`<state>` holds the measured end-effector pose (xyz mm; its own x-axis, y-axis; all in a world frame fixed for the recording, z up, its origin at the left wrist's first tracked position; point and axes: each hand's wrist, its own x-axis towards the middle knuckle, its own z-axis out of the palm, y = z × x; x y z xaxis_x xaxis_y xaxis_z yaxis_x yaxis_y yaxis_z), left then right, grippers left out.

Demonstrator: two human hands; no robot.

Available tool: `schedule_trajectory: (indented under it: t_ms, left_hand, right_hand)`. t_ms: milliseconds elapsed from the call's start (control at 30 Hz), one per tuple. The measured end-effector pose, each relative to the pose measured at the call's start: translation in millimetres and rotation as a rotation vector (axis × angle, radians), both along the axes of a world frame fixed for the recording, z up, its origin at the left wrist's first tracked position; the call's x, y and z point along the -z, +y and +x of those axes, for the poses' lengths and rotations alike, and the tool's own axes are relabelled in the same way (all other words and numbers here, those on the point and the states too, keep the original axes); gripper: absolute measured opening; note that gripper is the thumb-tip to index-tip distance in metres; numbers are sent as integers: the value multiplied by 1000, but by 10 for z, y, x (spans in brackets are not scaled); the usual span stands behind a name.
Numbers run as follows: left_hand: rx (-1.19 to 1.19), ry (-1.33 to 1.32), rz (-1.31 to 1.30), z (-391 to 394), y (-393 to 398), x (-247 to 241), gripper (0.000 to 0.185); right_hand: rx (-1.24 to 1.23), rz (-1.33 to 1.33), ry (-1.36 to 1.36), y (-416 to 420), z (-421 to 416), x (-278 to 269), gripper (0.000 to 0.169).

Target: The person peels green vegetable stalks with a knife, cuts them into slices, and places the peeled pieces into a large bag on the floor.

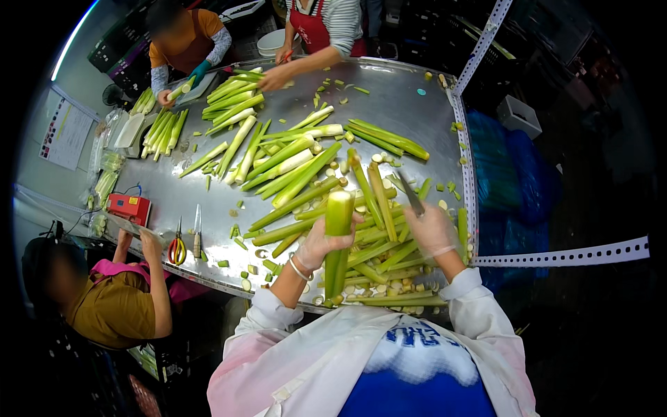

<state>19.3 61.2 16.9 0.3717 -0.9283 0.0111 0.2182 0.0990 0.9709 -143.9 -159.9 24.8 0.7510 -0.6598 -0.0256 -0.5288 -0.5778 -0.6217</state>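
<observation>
My left hand (pixel 324 241), in a clear glove, grips a thick green stalk (pixel 338 213) upright, its pale cut end towards the camera. To the right, my right hand (pixel 431 229), gloved likewise, holds a knife (pixel 411 193) with the blade pointing up and left. Around and beneath both hands lie trimmed green stalk pieces (pixel 385 250) and round pale slices (pixel 396 285). Just beyond my left hand is a pile of pale-ended stalks (pixel 292 167) on the metal table (pixel 172 193).
Two people (pixel 182 41) (pixel 325 31) work across the table, one handling stalks (pixel 229 104). Another person (pixel 114 292) is at the left edge near a red device (pixel 128 207), yellow-and-red-handled scissors (pixel 177 250) and a knife (pixel 197 234). A perforated metal post (pixel 484 47) rises at the right edge.
</observation>
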Motion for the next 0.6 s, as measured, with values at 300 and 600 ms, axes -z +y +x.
schedule_trajectory:
  t_ms: [300, 600]
  left_hand:
    - [97, -213, 54, -152, -222, 102, 70]
    - [-31, 70, 43, -239, -89, 338, 58]
  right_hand:
    - [-233, 593, -337, 552, 236, -776, 48]
    - [-58, 487, -299, 598, 252, -637, 41]
